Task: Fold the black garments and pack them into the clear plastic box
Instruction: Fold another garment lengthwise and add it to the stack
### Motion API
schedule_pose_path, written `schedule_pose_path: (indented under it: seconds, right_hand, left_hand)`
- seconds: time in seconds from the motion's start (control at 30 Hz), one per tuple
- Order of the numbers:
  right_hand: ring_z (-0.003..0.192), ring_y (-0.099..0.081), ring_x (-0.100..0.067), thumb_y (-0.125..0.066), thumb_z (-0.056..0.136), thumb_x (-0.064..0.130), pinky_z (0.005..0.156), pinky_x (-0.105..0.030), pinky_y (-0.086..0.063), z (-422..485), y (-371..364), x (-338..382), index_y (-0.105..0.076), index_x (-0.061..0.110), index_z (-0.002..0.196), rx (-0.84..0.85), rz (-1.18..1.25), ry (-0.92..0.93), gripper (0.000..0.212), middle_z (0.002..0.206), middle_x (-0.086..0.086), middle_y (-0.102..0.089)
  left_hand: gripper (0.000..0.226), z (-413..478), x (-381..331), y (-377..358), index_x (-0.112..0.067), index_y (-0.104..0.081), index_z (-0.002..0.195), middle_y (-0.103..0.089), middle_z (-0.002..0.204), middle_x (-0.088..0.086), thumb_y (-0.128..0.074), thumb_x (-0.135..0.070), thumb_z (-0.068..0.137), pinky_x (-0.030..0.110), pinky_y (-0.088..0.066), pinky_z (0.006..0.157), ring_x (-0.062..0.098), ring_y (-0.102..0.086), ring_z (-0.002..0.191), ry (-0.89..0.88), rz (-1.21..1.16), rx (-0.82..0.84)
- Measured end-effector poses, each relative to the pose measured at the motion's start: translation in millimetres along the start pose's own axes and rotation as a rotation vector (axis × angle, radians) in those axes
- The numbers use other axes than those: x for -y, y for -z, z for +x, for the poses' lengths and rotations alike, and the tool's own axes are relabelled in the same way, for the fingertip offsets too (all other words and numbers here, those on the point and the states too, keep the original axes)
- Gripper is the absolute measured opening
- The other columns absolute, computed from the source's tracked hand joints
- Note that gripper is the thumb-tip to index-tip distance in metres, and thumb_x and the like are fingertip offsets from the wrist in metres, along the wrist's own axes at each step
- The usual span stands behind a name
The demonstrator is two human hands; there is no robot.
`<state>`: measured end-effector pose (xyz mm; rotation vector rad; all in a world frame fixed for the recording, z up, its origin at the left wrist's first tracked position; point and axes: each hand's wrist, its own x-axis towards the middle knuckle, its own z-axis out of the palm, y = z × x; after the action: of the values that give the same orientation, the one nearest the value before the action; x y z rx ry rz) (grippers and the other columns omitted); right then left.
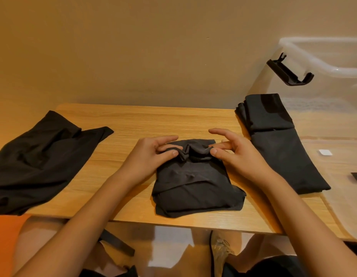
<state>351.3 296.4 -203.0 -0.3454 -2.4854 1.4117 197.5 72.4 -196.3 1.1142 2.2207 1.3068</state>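
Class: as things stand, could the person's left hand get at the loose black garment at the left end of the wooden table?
Probably yes. Only bare wooden table lies between the left hand and that loose black garment; it must release the half-folded black garment it pinches.

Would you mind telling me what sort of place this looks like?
Probably a room at home: a wooden table against a plain wall, a black garment being folded, a clear plastic box alongside.

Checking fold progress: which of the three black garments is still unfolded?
The left garment: spread loose and rumpled. The middle garment and the right garment are both folded compact.
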Motion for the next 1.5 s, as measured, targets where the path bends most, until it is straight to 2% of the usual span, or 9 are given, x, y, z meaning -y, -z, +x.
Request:
schedule_pose_path:
  seconds: [0.2, 0.47, 0.57, 0.67, 0.83, 0.97, 1.17, 1.33, 1.5]
  right_hand:
    - [0.093, -0.072, -0.003, -0.065, 0.098, 0.019, 0.084, -0.003, -0.044, -3.8, -5.5, 0.5, -0.047, 0.027, 0.147, -0.127, 0.118, 0.028, 0.053, 0.087, 0.005, -0.078]
    - [0.106, -0.064, 0.003, -0.059, 0.101, 0.036, 0.089, -0.015, -0.046, -5.3, -6.1, -3.0, -0.052, 0.037, 0.141, -0.081, -0.132, 0.023, 0.041, 0.102, 0.015, -0.074]
    - [0.112, -0.058, 0.007, -0.055, 0.103, 0.035, 0.087, -0.008, -0.045, 1.8, -11.5, 5.6, -0.054, 0.033, 0.138, -0.156, -0.171, 0.076, 0.035, 0.117, 0.018, -0.067]
    - [0.115, -0.053, 0.011, -0.053, 0.103, 0.032, 0.09, -0.003, -0.04, 14.2, -18.5, 11.8, -0.05, 0.03, 0.142, -0.109, -0.22, 0.099, 0.039, 0.131, 0.015, -0.062]
    - [0.138, -0.045, -0.008, -0.056, 0.102, 0.032, 0.116, -0.037, -0.038, 19.4, -30.1, 4.9, -0.033, 0.036, 0.154, 0.084, -0.315, 0.07, 0.057, 0.15, 0.008, -0.052]
    - [0.144, -0.035, -0.005, -0.059, 0.1, 0.033, 0.125, -0.045, -0.022, 11.9, -27.5, -5.3, -0.02, 0.038, 0.159, 0.19, -0.333, 0.032, 0.07, 0.158, 0.011, -0.04]
    - [0.143, -0.032, 0.005, -0.06, 0.1, 0.037, 0.126, -0.048, -0.018, 10.8, -18.4, -2.0, -0.018, 0.05, 0.155, 0.125, -0.155, 0.031, 0.07, 0.157, 0.016, -0.039]
    - [0.155, -0.002, -0.011, -0.037, 0.108, 0.041, 0.127, -0.041, 0.003, 19.8, -34.2, 4.1, -0.019, 0.03, 0.161, 0.176, -0.402, 0.084, 0.057, 0.168, 0.007, -0.019]
    - [0.152, 0.021, -0.009, -0.016, 0.103, 0.059, 0.124, -0.038, 0.013, 11.8, -43.7, -11.3, -0.002, 0.033, 0.162, 0.307, -0.766, 0.063, 0.066, 0.167, 0.014, 0.011]
  left_hand:
    - [0.044, -1.3, -1.9, -8.7, -0.021, -0.061, 0.135, -0.077, 0.104, -0.01, -0.072, -0.017, 0.092, 0.029, -0.056, 0.095, 0.001, -0.069, 0.105, 0.063, -0.142, -0.084]
    - [0.044, -11.2, 0.7, -2.5, -0.024, -0.065, 0.131, -0.074, 0.112, -0.014, -0.077, -0.027, 0.088, 0.03, -0.05, 0.104, -0.006, -0.064, 0.11, 0.058, -0.004, 0.106]
    - [0.03, -9.2, -4.2, -3.5, -0.026, -0.067, 0.126, -0.075, 0.111, -0.016, -0.066, -0.025, 0.096, 0.03, -0.051, 0.102, -0.005, -0.064, 0.112, -0.029, -0.061, -0.038]
    - [0.037, 3.6, -4.8, -10.8, -0.026, -0.059, 0.138, -0.069, 0.124, -0.017, -0.058, -0.027, 0.101, 0.03, -0.048, 0.107, -0.008, -0.056, 0.12, -0.016, 0.053, -0.183]
    - [0.065, 20.7, 10.1, -22.0, -0.025, -0.017, 0.161, -0.032, 0.162, -0.012, -0.04, -0.046, 0.105, 0.041, -0.009, 0.127, 0.018, -0.02, 0.153, 0.104, 0.388, 0.069]
    - [0.072, 20.3, 24.2, -23.1, -0.02, -0.004, 0.162, -0.014, 0.168, -0.005, -0.039, -0.046, 0.105, 0.037, 0.003, 0.124, 0.012, -0.009, 0.154, 0.119, 0.527, 0.14]
    - [0.078, 15.3, 19.4, -13.6, -0.03, 0.005, 0.161, -0.004, 0.164, -0.02, -0.044, -0.05, 0.103, 0.03, 0.008, 0.12, -0.002, 0.008, 0.144, 0.091, 0.386, 0.118]
    - [0.069, 7.3, 7.8, -26.9, -0.026, -0.001, 0.162, 0.002, 0.168, -0.012, -0.03, -0.052, 0.105, 0.039, 0.008, 0.125, 0.001, 0.009, 0.152, 0.001, 0.515, 0.127]
    - [0.068, -3.2, 15.8, -43.1, -0.025, 0.001, 0.161, 0.015, 0.167, -0.012, -0.021, -0.055, 0.105, 0.042, 0.009, 0.125, 0.004, 0.02, 0.151, 0.031, 0.729, 0.193]
